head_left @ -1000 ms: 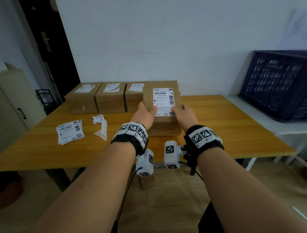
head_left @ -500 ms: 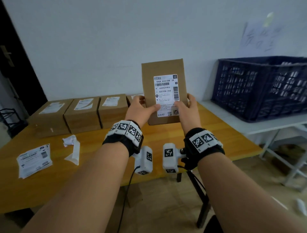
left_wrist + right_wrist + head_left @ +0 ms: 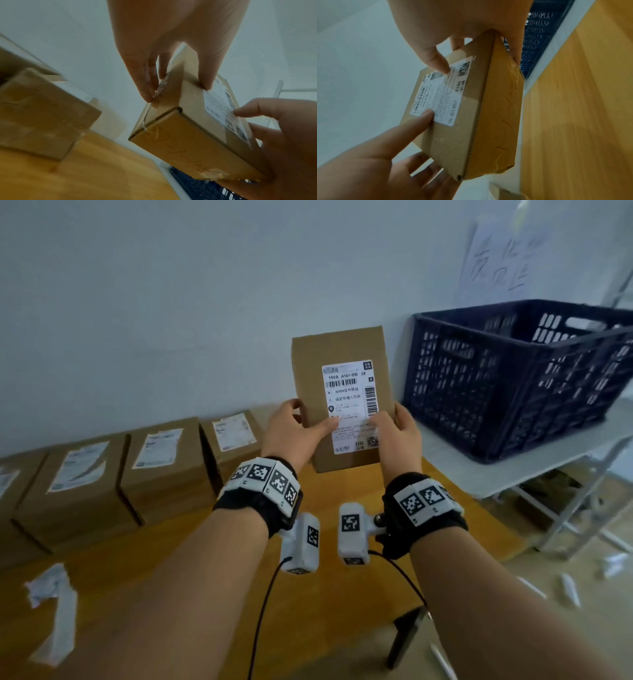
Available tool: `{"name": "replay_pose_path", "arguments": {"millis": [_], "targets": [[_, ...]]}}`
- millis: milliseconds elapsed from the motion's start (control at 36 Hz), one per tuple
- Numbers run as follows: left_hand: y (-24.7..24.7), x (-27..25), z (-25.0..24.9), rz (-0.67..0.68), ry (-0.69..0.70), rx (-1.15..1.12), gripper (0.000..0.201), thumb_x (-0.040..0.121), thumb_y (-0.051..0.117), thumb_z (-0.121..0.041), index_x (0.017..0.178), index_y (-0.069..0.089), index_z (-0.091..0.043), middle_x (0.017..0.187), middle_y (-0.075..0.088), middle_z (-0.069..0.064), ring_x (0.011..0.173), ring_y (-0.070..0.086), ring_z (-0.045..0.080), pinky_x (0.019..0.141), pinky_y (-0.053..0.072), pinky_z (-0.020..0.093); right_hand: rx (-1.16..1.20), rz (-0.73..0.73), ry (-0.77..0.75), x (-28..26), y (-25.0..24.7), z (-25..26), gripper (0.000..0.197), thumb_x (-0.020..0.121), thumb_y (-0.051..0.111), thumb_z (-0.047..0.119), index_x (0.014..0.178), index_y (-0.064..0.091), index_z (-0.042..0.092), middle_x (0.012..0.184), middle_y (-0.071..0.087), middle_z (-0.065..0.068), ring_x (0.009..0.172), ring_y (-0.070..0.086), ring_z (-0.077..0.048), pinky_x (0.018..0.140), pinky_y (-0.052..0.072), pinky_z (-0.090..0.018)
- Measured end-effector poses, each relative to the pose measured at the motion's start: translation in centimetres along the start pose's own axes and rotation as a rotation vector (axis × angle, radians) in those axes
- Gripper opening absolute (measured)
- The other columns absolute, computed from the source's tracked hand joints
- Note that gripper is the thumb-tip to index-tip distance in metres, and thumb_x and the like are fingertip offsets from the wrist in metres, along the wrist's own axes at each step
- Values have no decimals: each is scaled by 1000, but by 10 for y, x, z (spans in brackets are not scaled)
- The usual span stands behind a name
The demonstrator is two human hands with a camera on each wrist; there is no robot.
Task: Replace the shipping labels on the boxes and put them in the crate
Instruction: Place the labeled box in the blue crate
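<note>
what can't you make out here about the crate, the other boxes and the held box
- Crate floor: the head view shows only its near walls, so any contents are hidden.
- Labels on the row of boxes: head view, too blurred to read.
- Leftmost box in that row: cut off by the head view's left edge.
- Held box back face: turned away in all views; the left hand and right hand fingers behind it are hidden in the head view.
</note>
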State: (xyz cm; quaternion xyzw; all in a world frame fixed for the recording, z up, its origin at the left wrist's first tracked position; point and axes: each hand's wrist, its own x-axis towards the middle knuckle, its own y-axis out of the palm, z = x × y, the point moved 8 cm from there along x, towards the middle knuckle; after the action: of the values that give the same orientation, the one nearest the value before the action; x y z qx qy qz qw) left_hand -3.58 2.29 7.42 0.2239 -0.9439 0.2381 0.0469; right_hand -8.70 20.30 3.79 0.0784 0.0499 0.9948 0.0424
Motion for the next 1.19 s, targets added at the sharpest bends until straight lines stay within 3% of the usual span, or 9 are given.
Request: {"name": "replay_pose_path", "arguments": {"millis": [194,361,528,639,694,778,917,1000,1194], "targets": [[26,32,-70,70,7,25,62,77,74,-44,130,49,-22,122,61,-3,102,60,13,84,52,31,26,-57,41,33,-36,53,32,88,53,20,117,64,29,98,72,9,88,69,-10,70,55,-24],[51,54,-146,93,9,23,64,71,71,-55,127,54,-28,118,62,-5,99,63,13,86,56,40,-5,-99,68,68,-76,112,33,81,56,31,111,66,37,98,73,10,91,70,-13,84,58,-41],[84,72,-226,75,5,-34,66,55,64,-66,113,61,-35,109,65,-5,87,67,9,79,58,35,-16,-98,61,110,-124,173,32,80,57,34,111,66,33,97,73,9,90,70,-13,83,59,-42],[112,75,-272,61,-1,-37,58,71,70,-53,119,57,-25,110,64,-2,89,65,12,81,54,31,-45,-70,53,137,-161,203,29,82,57,35,110,65,31,98,72,8,90,70,-14,83,59,-43],[128,78,-291,51,-6,-51,59,76,72,-48,125,53,-20,111,63,-3,90,63,13,78,50,28,-73,-74,58,151,-181,215,40,79,57,41,117,61,30,101,71,8,92,69,-13,83,58,-44],[154,83,-316,39,-45,-89,71,75,74,-48,132,46,-15,116,60,-2,93,60,14,74,47,24,-99,-86,61,172,-212,231,44,83,59,42,124,53,26,105,67,6,93,68,-14,80,58,-38],[195,97,-339,47,-98,-123,52,76,75,-45,109,45,-18,106,59,-3,83,58,11,58,40,19,-167,-76,82,206,-248,249,36,87,59,38,119,53,22,103,66,4,91,66,-14,81,57,-36],[218,111,-345,69,-137,-140,49,77,74,-44,106,45,-17,105,60,-2,79,58,10,57,40,19,-226,-61,107,228,-263,250,35,88,60,39,118,56,22,101,68,6,89,68,-13,80,57,-35],[268,147,-359,124,-146,-87,55,80,68,-50,120,54,-13,102,59,-5,78,55,11,55,38,19,-352,-49,87,279,-295,254,20,94,56,30,110,62,21,91,66,11,76,61,-4,56,43,-17]]}}
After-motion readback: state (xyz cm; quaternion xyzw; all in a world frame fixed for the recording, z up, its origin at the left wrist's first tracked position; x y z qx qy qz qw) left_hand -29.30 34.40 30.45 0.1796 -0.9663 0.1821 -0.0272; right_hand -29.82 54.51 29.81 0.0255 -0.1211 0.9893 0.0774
